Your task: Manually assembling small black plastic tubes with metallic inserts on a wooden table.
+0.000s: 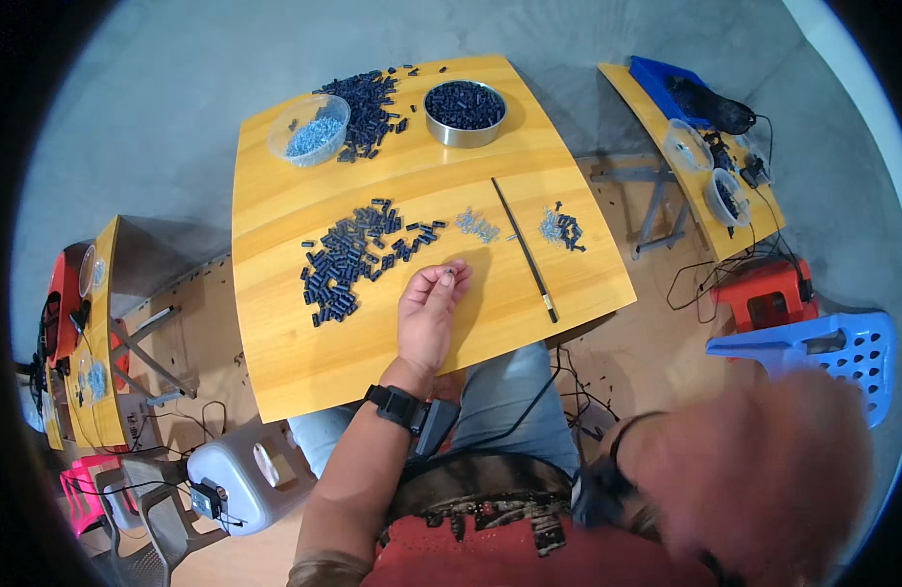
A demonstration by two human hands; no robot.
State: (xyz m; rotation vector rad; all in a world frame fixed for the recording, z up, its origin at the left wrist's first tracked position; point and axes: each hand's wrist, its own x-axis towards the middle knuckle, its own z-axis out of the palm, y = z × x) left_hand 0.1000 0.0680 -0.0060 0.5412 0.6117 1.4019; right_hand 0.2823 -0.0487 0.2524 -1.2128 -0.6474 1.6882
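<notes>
My left hand [433, 303] is closed in a pinch above the near middle of the wooden table [392, 362]. Whatever its fingertips hold is too small to make out. Just beyond it lie a heap of short black plastic tubes [338, 269] and a small group of silvery metal pieces [478, 226]. A thin black rod [521, 245] rests to the right of that hand. Off the table's right side, my right hand [754, 470] is raised close to the camera. Motion smears it, so its fingers cannot be read.
At the table's far side stand a clear bowl of silvery pieces [315, 137], a loose black heap [372, 112] and a metal tin of black parts [465, 106]. Small screws [566, 230] lie right of the rod. Side tables, a blue stool [847, 357] and cables surround me.
</notes>
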